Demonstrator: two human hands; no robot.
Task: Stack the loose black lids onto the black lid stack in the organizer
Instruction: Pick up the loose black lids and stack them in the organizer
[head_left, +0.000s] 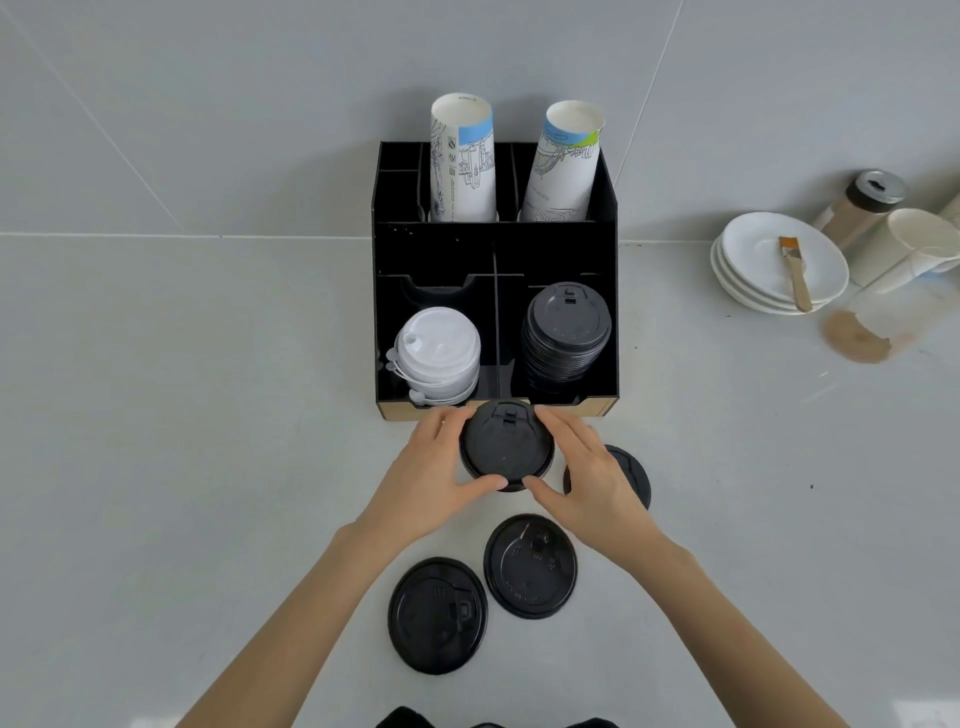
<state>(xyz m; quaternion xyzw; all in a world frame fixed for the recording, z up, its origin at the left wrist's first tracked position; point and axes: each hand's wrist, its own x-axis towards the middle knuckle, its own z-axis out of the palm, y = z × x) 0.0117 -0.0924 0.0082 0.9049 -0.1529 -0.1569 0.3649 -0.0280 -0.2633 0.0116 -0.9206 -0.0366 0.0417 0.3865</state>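
A black organizer (436, 249) stands against the wall. Its front right compartment holds the black lid stack (566, 332); its front left one holds white lids (439, 353). Just in front of the organizer, my left hand (441, 467) and my right hand (587, 467) grip a black lid (504, 447) from both sides; it looks like a small pile of lids. Three loose black lids lie on the counter: one (631, 470) partly hidden under my right hand, one (530, 566) nearer me, one (437, 616) nearest on the left.
Two stacks of paper cups (462, 161) (563, 166) stand in the organizer's back row. At the right are stacked white saucers (779, 260) with a brush (795, 270), a shaker (862, 208), tipped paper cups (914, 244) and a brown powder spill (857, 338).
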